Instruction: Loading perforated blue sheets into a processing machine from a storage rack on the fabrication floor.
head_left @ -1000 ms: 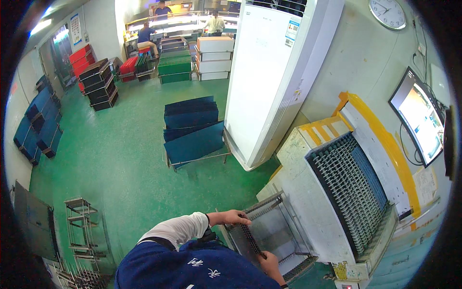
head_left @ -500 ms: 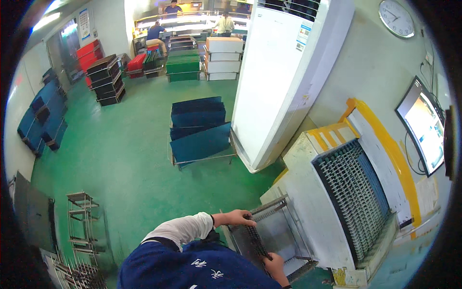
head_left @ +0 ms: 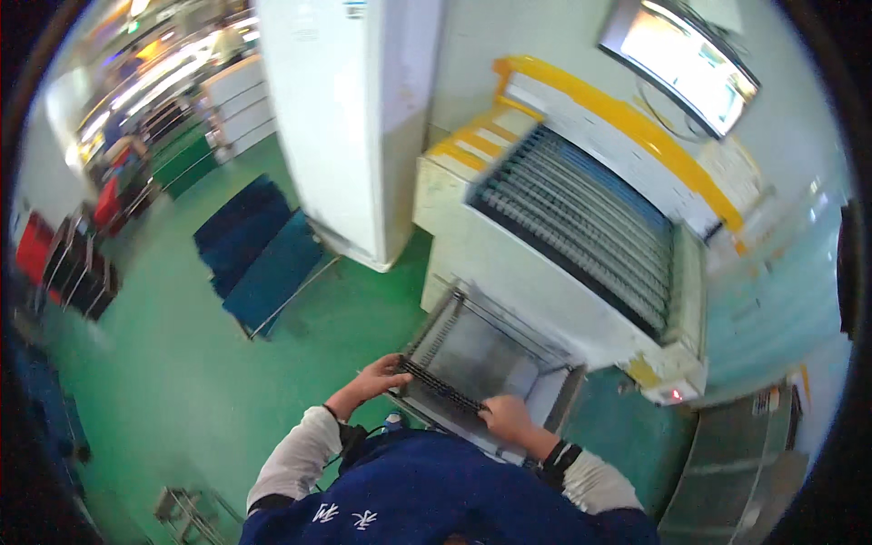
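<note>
A long dark strip with rows of small bumps (head_left: 442, 385) spans the space between my hands, low in front of my body. My left hand (head_left: 374, 381) has its fingers closed around the strip's left end. The right end is pinched by my right hand (head_left: 509, 421). Both hands are over the near side of a metal rack (head_left: 570, 398) with toothed side bars and a grey inside. Whether the strip touches the rack, I cannot tell.
Beyond the rack stands a pale machine (head_left: 454, 213) with a sloping bed of rollers (head_left: 577, 222). A tall white cabinet (head_left: 341, 136) rises behind, left of it. Blue panels (head_left: 272, 272) stand in a floor rack. A screen (head_left: 681, 64) hangs on the wall.
My view has swung right, so the machine and rack sit further left and turned. Both hands still grip the strip, which now lies more level across my front. My right forearm has come into view.
</note>
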Available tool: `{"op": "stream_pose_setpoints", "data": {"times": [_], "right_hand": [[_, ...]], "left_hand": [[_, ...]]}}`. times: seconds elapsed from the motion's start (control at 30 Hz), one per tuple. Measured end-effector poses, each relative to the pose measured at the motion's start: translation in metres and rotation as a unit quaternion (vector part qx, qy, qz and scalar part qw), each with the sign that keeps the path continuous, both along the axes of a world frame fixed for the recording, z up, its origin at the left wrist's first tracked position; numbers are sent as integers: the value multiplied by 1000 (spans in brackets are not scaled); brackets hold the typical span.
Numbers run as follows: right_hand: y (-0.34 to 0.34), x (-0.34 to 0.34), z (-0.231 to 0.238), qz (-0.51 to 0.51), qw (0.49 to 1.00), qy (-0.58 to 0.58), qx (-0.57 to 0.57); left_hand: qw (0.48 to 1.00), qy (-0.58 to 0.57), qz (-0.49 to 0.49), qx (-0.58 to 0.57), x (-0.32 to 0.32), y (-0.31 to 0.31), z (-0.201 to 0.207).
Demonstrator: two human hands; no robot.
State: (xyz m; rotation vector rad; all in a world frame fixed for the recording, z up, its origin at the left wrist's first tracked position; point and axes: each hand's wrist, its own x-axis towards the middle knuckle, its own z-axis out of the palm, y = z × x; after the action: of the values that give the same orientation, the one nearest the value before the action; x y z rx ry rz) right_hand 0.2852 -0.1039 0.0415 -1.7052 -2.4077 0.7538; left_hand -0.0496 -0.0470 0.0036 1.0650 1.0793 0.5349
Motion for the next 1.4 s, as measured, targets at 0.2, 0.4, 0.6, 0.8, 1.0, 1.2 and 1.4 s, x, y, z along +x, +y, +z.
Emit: {"op": "stream_pose_setpoints", "data": {"times": [0.2,0.4,0.6,0.8,1.0,1.2,1.4], "right_hand": [[7,18,105,-6,1000,1,-8],[0,44,183,-79,997,13,25],[8,129,206,-214,964,128,90],[16,184,184,-461,678,554,148],[61,206,147,-415,533,733,77],[126,236,79,-419,365,830,51],[172,220,51,-408,309,857,57]], "left_hand": [[1000,-24,-10,-4,5,10,-19],[1000,4,9,-11,16,15,0],[992,22,101,71,21,22,3],[996,72,27,35,23,25,-18],[996,83,11,-28,27,26,-13],[996,40,21,-71,30,28,-11],[996,15,42,-73,23,24,-22]]}}
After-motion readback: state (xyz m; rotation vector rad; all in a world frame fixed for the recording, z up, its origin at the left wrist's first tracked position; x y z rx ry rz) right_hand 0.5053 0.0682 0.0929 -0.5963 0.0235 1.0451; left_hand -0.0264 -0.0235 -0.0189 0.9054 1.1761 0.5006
